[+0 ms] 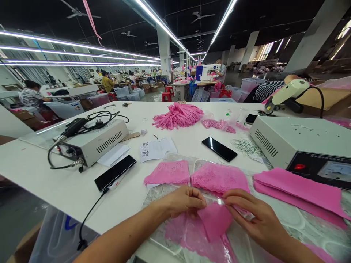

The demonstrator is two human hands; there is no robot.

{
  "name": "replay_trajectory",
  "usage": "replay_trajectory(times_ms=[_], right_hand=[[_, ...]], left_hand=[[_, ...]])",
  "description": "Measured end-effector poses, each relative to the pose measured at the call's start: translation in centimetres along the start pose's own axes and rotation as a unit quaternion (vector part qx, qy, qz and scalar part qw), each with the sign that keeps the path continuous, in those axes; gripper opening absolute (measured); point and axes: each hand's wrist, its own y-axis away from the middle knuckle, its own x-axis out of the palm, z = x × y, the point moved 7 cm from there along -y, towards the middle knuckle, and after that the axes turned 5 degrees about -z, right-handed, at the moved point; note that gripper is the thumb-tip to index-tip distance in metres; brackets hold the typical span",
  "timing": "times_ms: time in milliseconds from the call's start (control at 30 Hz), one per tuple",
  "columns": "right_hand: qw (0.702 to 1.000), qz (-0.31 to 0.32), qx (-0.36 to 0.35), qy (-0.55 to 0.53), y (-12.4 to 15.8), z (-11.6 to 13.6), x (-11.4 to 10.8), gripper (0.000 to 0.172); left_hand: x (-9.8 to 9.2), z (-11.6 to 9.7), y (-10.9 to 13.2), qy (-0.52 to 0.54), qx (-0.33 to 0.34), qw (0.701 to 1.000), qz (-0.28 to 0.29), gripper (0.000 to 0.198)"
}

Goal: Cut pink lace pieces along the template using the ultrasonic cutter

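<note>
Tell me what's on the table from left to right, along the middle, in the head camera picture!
Left box with cables → left phone → QR paper → right phone → rubber bands → right box.

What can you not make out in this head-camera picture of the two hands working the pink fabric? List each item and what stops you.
- Left hand fingertips: curled under, hidden by its own knuckles.
- Pink fabric piece: lower part cut off by the bottom edge.
- Paper slip: print too small to read.
- Right machine's panel: labels blurred, cut by the right edge.
</note>
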Motion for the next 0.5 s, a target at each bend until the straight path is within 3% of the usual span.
replay_trajectory(times_ms=[133,267,500], right_hand=[[0.998,-0.013,-0.048,0.030,-0.2,0.7,-0.4,0.016],[1.000,0.004,-0.017,0.010,-0.7,0.6,-0.2,0.015],[0.999,0.017,0.024,-0.034,-1.2,0.0,0.4,0.013]], left_hand=[[-0.4,0.0,0.0,-0.012,0.018,1.000,-0.004,0.036],[-0.6,-1.2,0.7,-0.056,0.069,0.996,-0.023,0.031],[1.2,-2.3,0.3,-0.135,0.133,0.981,-0.044,0.013]])
